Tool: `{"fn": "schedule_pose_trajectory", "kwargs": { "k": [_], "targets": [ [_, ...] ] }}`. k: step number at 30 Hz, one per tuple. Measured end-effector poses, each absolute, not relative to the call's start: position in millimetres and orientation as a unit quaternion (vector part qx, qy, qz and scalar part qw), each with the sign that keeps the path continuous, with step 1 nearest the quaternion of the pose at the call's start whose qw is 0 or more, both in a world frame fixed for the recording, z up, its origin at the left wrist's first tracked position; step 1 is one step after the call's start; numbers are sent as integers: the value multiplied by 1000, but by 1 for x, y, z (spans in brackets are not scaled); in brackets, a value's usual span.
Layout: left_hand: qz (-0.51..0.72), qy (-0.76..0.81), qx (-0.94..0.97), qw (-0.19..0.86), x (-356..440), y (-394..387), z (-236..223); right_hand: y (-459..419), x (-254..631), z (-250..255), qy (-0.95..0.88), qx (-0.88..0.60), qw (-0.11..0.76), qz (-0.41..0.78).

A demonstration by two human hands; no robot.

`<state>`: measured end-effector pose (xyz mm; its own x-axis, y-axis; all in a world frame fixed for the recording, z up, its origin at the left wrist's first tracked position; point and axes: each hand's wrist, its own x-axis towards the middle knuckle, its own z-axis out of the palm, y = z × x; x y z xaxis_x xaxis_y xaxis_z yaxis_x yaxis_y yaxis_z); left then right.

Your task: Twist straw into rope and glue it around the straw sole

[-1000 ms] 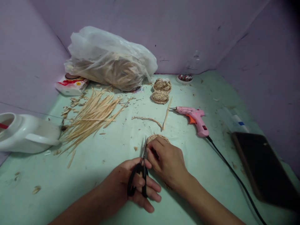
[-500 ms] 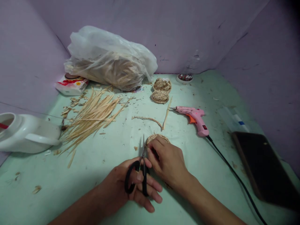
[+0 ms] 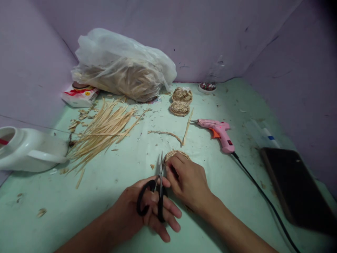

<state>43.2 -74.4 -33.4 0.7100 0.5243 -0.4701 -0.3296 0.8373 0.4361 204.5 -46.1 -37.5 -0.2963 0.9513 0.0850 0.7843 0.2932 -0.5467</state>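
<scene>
My left hand (image 3: 147, 211) grips black-handled scissors (image 3: 155, 191), thumb and fingers through the loops, blades pointing away from me and slightly apart. The blade tips reach the left edge of a small coiled braided disc (image 3: 175, 154) lying on the pale green table (image 3: 110, 182). My right hand (image 3: 188, 182) presses down on that disc with curled fingers and covers most of it.
A pink glue gun (image 3: 218, 131) with a black cord lies to the right. Loose straw strips (image 3: 102, 131) fan out at left beside a white jug (image 3: 28, 149). A plastic bag of straw (image 3: 121, 68), two finished coils (image 3: 181, 102), a braided strand (image 3: 165, 134) and a dark tablet (image 3: 297, 189) lie around.
The scissor handles have spread a little wider in my left hand and the blades have parted. My right hand stays on the disc.
</scene>
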Motion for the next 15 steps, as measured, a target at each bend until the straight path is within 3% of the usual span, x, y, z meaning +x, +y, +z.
{"fn": "schedule_pose_trajectory", "kwargs": {
  "k": [15],
  "targets": [
    [239, 275, 161, 917, 40, -75, -33, -47, 204, -37, -762, -572, 215, 215]
  ]
}}
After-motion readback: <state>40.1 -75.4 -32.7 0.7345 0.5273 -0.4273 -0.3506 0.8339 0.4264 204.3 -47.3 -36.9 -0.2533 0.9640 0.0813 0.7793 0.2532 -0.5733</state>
